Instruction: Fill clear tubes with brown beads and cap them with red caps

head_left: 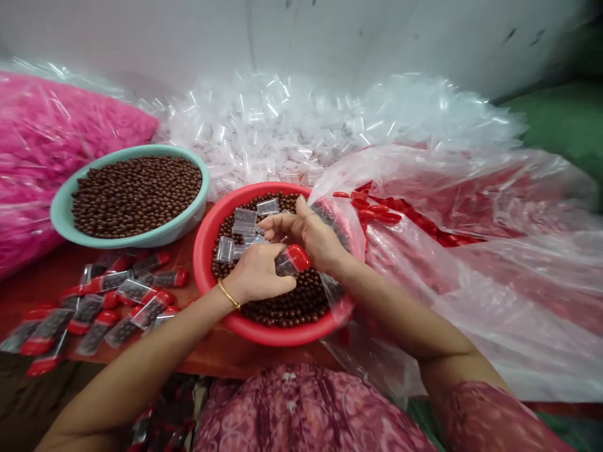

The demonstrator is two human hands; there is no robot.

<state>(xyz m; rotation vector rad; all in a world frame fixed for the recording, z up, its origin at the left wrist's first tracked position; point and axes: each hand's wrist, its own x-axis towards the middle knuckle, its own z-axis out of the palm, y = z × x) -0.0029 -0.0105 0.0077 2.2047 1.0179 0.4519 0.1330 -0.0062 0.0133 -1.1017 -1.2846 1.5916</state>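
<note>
My left hand [258,271] is wrapped round a small clear plastic container with a red cap [298,257], tilted over the red basin [206,251]. Close beside it, my right hand [311,232] hovers with its fingers stretched to the left and its thumb raised apart; I see nothing held in it. Its fingertips are near several clear plastic containers [245,221] without caps, which lie on dark brown round beads [287,307] in the basin. What lies under my right palm is hidden.
A pale green basin [61,213] of brown beads stands left. Several filled, red-capped containers [134,292] lie on the red table [188,345]. A pink bag [61,125], heaped clear plastic pieces [273,125] and a clear bag [471,289] with red caps [381,213] surround the basins.
</note>
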